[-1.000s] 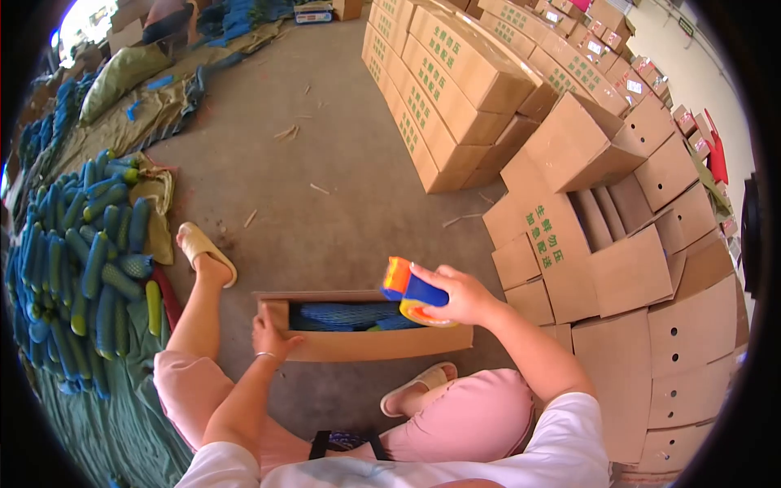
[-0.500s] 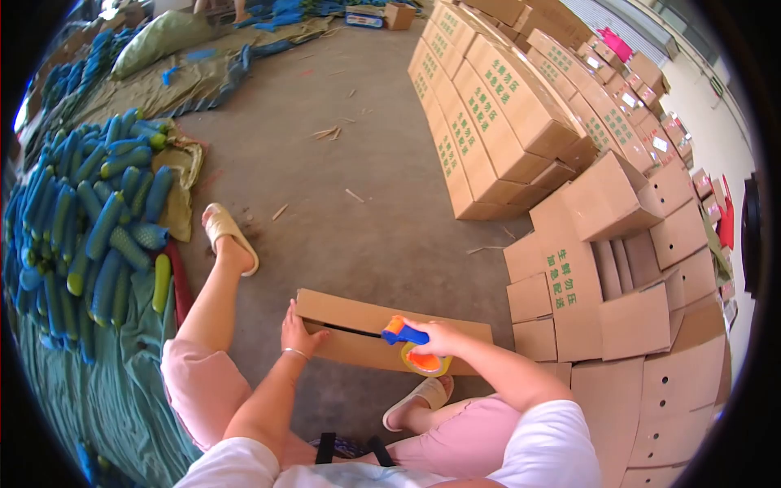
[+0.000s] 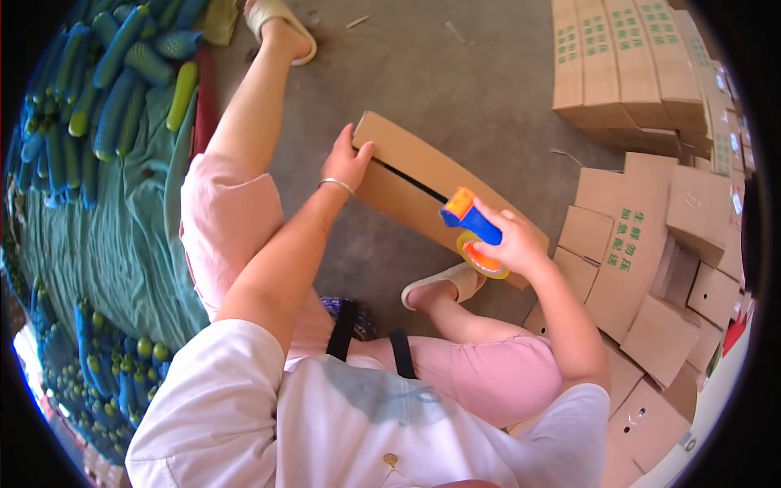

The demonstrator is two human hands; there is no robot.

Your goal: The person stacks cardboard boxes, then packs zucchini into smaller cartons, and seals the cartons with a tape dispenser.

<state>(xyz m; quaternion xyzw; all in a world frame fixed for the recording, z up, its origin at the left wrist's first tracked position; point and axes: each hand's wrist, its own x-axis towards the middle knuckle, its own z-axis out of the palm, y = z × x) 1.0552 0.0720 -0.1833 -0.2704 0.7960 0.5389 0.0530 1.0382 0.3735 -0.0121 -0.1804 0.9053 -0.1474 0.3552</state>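
A long cardboard box lies between my legs, its two top flaps folded in with a dark gap running between them. My left hand grips the box's left end, thumb on top and fingers at the corner. In my right hand is a tape dispenser with a blue handle, an orange head and a roll of yellow tape. The dispenser overlaps the right half of the box in this view, its head close to the gap.
Netted green vegetables lie heaped on a green cloth at left, with more below. Flattened and part-open cartons lie at right. Behind them stands a stack of printed boxes. My sandalled feet flank the box.
My view has tilted down and turned, so the box appears higher and more slanted. Both hands keep their hold, and the dispenser stays over the box.
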